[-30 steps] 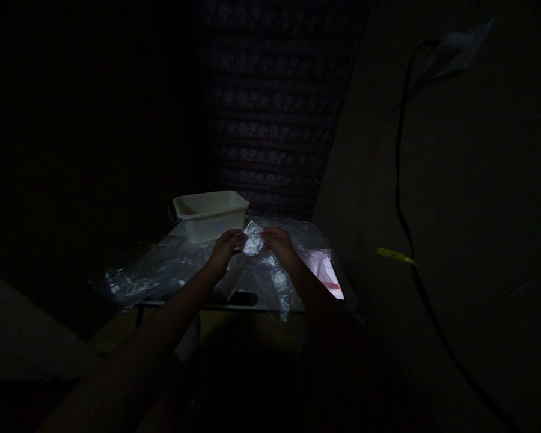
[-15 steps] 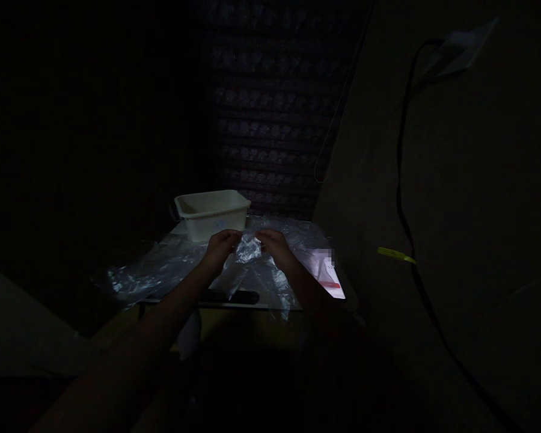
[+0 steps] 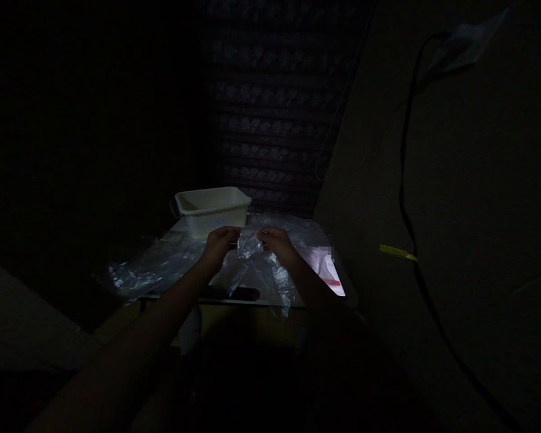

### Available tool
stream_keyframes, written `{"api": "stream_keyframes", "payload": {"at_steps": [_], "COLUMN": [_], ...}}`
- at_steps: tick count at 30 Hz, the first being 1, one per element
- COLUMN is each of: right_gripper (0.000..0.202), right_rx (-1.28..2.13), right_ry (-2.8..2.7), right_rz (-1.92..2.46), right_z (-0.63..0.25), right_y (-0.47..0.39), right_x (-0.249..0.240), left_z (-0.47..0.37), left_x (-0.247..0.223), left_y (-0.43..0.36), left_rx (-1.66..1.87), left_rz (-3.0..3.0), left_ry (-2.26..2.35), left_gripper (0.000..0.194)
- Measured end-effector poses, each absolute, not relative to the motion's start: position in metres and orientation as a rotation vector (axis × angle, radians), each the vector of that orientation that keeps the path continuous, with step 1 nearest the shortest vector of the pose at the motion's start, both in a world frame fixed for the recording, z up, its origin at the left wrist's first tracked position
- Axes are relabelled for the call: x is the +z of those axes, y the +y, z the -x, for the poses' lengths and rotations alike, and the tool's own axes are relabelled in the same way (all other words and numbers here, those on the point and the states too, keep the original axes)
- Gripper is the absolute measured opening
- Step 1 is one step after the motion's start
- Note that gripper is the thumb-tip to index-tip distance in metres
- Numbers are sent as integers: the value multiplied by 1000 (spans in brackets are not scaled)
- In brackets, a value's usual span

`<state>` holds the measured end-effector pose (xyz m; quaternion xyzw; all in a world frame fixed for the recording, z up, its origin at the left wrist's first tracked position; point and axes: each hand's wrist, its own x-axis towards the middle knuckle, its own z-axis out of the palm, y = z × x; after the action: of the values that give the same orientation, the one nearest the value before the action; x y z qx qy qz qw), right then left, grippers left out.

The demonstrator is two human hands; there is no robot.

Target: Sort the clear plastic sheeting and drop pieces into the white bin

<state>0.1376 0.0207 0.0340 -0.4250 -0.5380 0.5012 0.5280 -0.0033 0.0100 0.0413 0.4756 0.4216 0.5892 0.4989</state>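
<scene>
Between my two hands, above the table, is a small clear plastic bag (image 3: 249,243), crinkled and shiny. My left hand (image 3: 220,245) pinches its left edge, fingers closed. On the opposite edge my right hand (image 3: 276,243) is closed too, thumb and fingers pinching the plastic. More clear plastic bags (image 3: 139,276) lie spread over the table (image 3: 261,294) to the left, and others (image 3: 282,282) hang over its front edge beneath my hands. The room is dark, so fine details of the fingertips are hard to make out.
A cream plastic tub (image 3: 216,221) stands at the table's back left. On the right lies a lit phone (image 3: 333,279) at the table edge. A black cable (image 3: 403,180) with a yellow tag (image 3: 397,251) hangs along the right wall. Behind the table is a patterned curtain (image 3: 256,126).
Both hands keep hold of the plastic bag in nearly the same place. The bag's shape and glint have shifted slightly, and the whole view has moved a little.
</scene>
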Motion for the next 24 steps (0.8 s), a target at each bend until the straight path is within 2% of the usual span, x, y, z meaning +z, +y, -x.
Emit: {"api": "stream_keyframes", "payload": {"at_steps": [11,19,24], "right_gripper": [22,18,19], "right_rx": [1239,1142,1132], "right_ry": [-1276,-1301,-1269], "right_rz": [1042,1048,1030], "right_z": [-143,-142,-143], "right_y": [18,16,17], "right_x": [34,38,39], "left_z": [3,5,6], "left_x": [41,41,39], "left_y": [9,10,11], "left_rx": [1397,1412,1301], "left_rz": [-1182,-1193,-1217], "left_ry": [1085,1065,1034], "left_gripper": [14,14,17]}}
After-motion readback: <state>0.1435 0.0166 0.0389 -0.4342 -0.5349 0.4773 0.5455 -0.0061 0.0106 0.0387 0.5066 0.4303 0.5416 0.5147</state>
